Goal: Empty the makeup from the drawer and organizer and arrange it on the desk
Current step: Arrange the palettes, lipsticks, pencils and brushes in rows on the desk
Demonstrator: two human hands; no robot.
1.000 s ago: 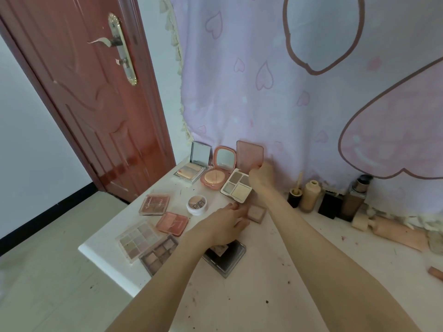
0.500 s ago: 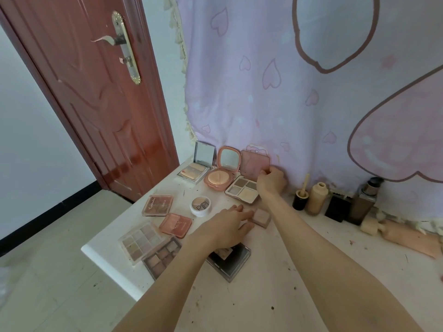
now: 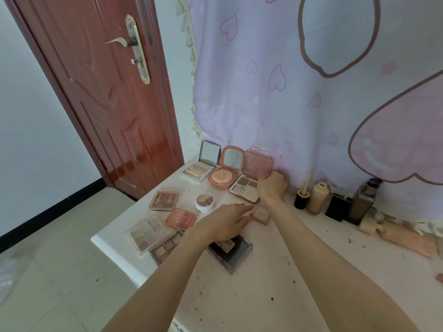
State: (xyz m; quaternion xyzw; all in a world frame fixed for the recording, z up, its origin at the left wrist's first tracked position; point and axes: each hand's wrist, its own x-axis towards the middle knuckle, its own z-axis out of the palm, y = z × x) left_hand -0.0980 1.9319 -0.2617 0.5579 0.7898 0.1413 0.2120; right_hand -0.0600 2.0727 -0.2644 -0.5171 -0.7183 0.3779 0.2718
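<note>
Here we had both hands among the makeup on the bench [image 3: 275, 283].
Our right hand [image 3: 272, 188] gripped the open quad palette's [image 3: 247, 188] raised lid; our left hand [image 3: 224, 222] lay flat, fingers straight, touching a small square compact [image 3: 261, 213].

Makeup laid out on the white bench [image 3: 239, 295]: three open compacts stand along the curtain edge, a mirrored silver palette [image 3: 200, 170], a round peach powder compact [image 3: 223, 176] and a four-pan palette [image 3: 245, 189] with pink lid upright; nearer lie a white round pot [image 3: 205, 202], closed pink palettes [image 3: 164, 200] [image 3: 180, 218], two multi-pan eyeshadow palettes [image 3: 146, 233] [image 3: 165, 246], a small square compact [image 3: 261, 213] and a black case [image 3: 233, 252]
</note>
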